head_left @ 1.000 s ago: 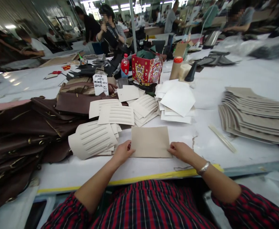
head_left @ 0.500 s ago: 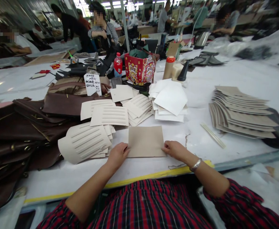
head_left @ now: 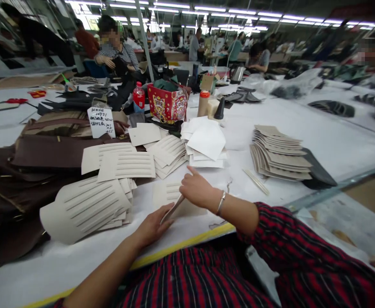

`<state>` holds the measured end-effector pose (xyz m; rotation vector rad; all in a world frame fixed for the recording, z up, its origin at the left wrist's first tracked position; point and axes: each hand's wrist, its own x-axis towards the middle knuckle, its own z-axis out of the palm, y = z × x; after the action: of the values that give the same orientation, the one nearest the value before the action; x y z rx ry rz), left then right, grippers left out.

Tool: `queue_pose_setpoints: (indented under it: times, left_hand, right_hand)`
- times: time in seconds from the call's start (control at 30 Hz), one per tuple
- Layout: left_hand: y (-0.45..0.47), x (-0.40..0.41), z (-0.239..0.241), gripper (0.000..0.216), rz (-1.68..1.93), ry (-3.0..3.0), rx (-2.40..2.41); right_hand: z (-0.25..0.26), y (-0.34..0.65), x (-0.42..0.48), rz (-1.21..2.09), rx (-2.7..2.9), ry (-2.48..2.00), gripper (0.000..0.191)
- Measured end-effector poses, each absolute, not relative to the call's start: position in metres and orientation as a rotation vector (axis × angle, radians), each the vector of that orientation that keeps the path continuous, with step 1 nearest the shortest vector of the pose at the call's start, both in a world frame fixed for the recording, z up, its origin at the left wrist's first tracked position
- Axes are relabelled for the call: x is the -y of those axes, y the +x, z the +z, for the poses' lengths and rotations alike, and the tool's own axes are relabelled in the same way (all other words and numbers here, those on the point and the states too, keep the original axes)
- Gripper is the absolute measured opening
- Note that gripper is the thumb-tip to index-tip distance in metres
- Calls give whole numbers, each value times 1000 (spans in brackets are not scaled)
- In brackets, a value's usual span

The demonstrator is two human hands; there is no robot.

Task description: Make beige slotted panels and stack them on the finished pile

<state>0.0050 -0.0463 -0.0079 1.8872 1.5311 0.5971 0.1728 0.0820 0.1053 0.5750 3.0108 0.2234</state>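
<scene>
Seen nearly edge-on, a thin beige panel (head_left: pixel 172 210) is tilted up between my two hands. My left hand (head_left: pixel 152 226) grips its lower left end, thumb and fingers closed on it. Its other end is pinched by my right hand (head_left: pixel 197 188), whose index finger points forward. Below my right hand, a pale slotted piece (head_left: pixel 167 191) lies on the white table, partly covered and blurred. To the left of my hands is a pile of cream slotted panels (head_left: pixel 91 205). Beyond my right hand stands a stack of white sheets (head_left: pixel 206 141).
Brown leather bags (head_left: pixel 1 188) fill the left side. A stack of beige panels (head_left: pixel 280 152) lies at right, with thin pale strips (head_left: pixel 255 182) before it. A red patterned box (head_left: pixel 166 105), a red-labelled bottle (head_left: pixel 138 98) and a handwritten card (head_left: pixel 101 122) stand behind. Co-workers sit farther back.
The panel was flat with a hand at each side; now it is tilted up on edge. My right hand has moved left, nearer my left hand. The view has turned right.
</scene>
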Motion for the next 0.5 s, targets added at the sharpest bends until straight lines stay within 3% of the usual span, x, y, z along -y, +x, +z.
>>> queue_pose_setpoints:
  times: [0.13,0.23,0.33,0.43,0.5]
  left_hand:
    - [4,52,-15,88,549,1881,-1494]
    - [14,46,-6,97,714,1768,-1499]
    - [30,36,7,90,1172,1372,-1290]
    - [42,28,15,59,1484,775,-963]
    - [45,26,16,41,1488,500,-858]
  right_hand:
    - [170,189,-107,245,-2900,1146,16]
    - [206,195,-99,-151,-2934,1112,9]
    - [212,192,-86,-886,-2929,942,11]
    - [198,188,-84,-1596,-2796,1076,17]
    - [185,190,-89,-1995,-2618,1229,21]
